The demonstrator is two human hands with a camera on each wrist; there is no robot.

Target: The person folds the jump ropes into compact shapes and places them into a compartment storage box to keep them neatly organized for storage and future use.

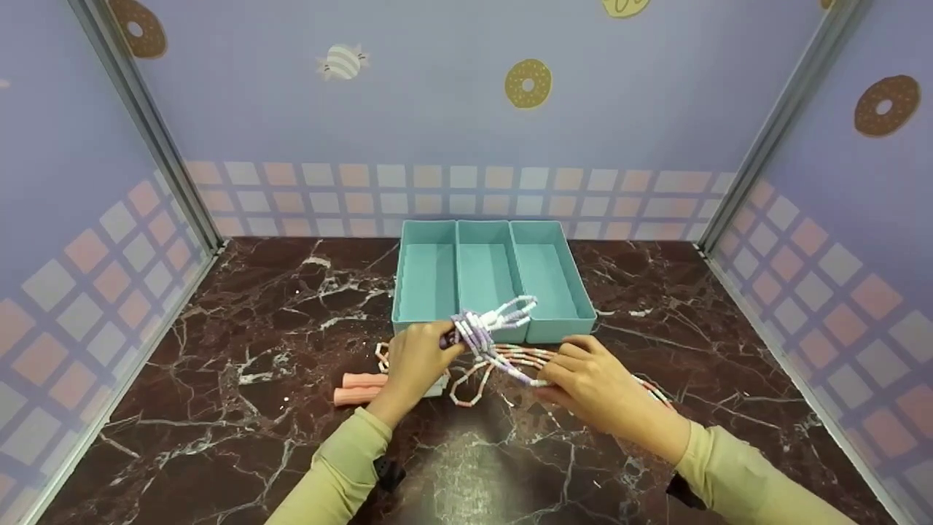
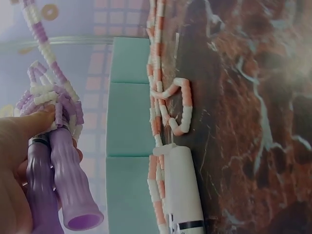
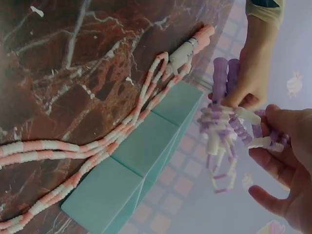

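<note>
My left hand [image 1: 417, 359] grips a purple-and-white beaded jump rope [image 1: 477, 335] where its strand bunches in loops by the two purple handles [image 2: 68, 180]. Between the thumb and fingers of my right hand [image 1: 594, 379] is a length of the same rope, pulled out to the right of the bundle. Below them on the table lies a pink-and-white beaded jump rope [image 1: 470, 397], its pink handles [image 1: 357, 388] side by side at the left. Its white handle end [image 2: 183, 190] shows in the left wrist view, while my left hand covers part of it in the head view.
Behind the hands stands a teal tray [image 1: 561, 329] with three long compartments. The marbled dark table [image 1: 255, 430] is enclosed by patterned panels [image 1: 466, 131] at the back and both sides.
</note>
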